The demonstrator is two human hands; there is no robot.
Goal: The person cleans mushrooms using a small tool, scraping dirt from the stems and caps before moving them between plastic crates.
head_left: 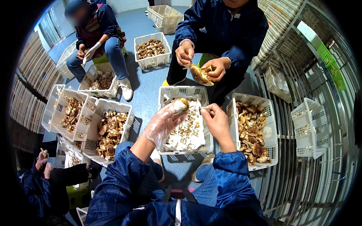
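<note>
My left hand point(164, 122), in a clear plastic glove, grips a brown-capped mushroom point(180, 105) with a pale stem side. It hangs over the far part of a white plastic crate point(183, 152) that stands before my knees. White paper lines this crate, and small pale stem trimmings point(183, 132) are scattered on it. My bare right hand point(217, 122) is over the crate's right side, apart from the mushroom. Its thumb and forefinger are pinched together; whatever they hold is too small to make out.
A white crate of mushrooms point(251, 130) stands at my right, another mushroom crate point(111, 130) at my left. Opposite me a person's hands point(201, 67) hold a large mushroom. Two other people sit at the left. Metal racks point(298, 180) line the right side.
</note>
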